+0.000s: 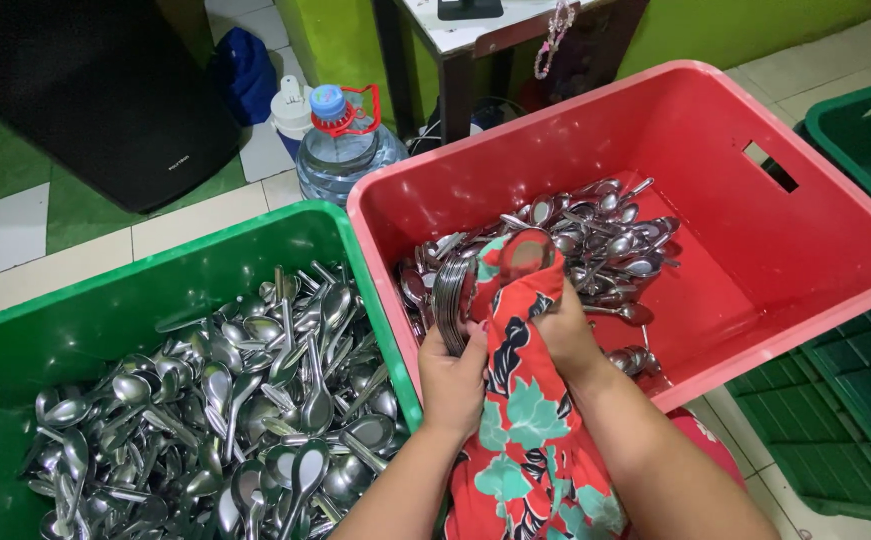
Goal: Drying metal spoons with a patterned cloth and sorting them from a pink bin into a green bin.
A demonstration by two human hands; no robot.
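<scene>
**A:** Where are the hands, and what do they hold?

**B:** Both meet over the near edge of a red crate (855,262). The left hand (452,378) is closed around a nested stack of metal spoons (449,292), their bowls fanned upward just above its knuckles. The right hand (567,335) is closed on a red floral cloth (515,400) — one spoon (526,250) sits wrapped in it, its bowl showing just above the fingers.

**A:** Which way does that spoon lie?

**B:** Its long axis runs away from the person, bowl at the far end, handle hidden in the cloth inside the right fist. The stack stands just left of it, touching or nearly touching the cloth; I cannot tell which. The right hand is the nearer one to the wrapped spoon.

**A:** What surrounds the hands?

**B:** Beyond and to the right of them, a loose heap of spoons (595,240) lies in the red crate. To the left of the left hand, a green crate (155,270) holds many more spoons (245,410). Another green crate (845,400) sits right of the right forearm.

**A:** And the room?

**B:** A tiled floor (15,230) — pale and green squares. Farther off, beyond the crates, a large water bottle (340,145) with a red handle, a dark speaker box (95,90), and a table's legs (455,70) against a green wall.
</scene>
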